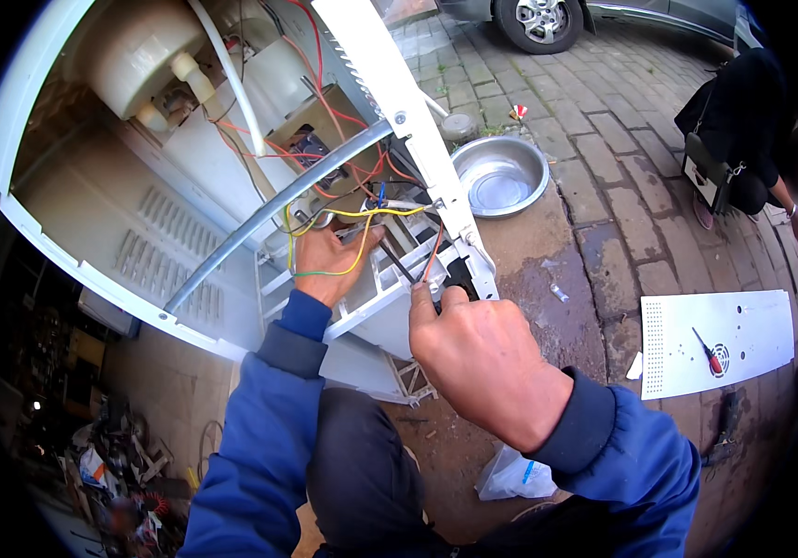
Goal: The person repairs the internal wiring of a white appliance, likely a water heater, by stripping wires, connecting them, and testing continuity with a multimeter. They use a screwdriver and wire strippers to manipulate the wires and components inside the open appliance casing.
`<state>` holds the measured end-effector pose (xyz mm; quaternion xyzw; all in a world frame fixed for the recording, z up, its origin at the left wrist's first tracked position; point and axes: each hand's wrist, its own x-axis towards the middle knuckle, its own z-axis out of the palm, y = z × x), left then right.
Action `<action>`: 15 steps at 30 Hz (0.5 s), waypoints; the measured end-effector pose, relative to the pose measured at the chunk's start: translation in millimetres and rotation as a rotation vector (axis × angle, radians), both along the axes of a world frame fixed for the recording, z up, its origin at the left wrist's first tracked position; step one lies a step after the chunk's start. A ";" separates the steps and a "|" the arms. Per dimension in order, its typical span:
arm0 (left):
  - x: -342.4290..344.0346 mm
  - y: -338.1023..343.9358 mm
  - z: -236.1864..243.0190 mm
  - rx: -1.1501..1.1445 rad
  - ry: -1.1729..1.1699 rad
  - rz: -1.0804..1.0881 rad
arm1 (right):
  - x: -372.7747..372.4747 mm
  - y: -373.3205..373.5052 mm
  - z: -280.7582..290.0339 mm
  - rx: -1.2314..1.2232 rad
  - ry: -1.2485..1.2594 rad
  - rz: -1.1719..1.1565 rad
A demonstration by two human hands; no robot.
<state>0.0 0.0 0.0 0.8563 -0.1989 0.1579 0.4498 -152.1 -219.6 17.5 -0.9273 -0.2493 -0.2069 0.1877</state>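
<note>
An opened white appliance cabinet (436, 167) with its inside bare leans before me. My left hand (332, 259) reaches in among the wires, fingers bent round a spot beside a small metal part (318, 219); what they grip is hidden. A yellow-green wire (362, 251) loops over that hand. My right hand (483, 358) is closed at the cabinet's lower edge, on a screwdriver whose thin dark shaft (397, 260) points up and left toward my left thumb. Its handle is covered by the fingers. A grey metal bar (278, 214) crosses the cabinet above my left hand.
Beyond the cabinet sits a steel basin (499, 177). At right a white perforated panel (762, 339) lies on the paving with a red-handled screwdriver (714, 361) on it. A person (743, 121) crouches farther right. A plastic bag (515, 474) lies near my knee; clutter (129, 465) fills the lower left.
</note>
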 end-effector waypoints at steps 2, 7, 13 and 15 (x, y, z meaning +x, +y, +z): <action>2.1 -2.4 6.5 0.082 -0.065 -0.004 | -10.0 -11.2 10.3 0.012 -0.074 0.011; -8.8 -1.6 -0.6 0.076 -0.050 0.062 | -30.5 -44.0 41.9 -0.027 -0.035 -0.023; -6.6 -0.5 0.9 -0.043 -0.107 -0.028 | -8.3 -46.7 29.2 0.029 -0.074 -0.083; -7.1 -2.7 1.4 -0.041 -0.112 -0.039 | -4.7 -42.1 22.0 0.046 -0.079 -0.093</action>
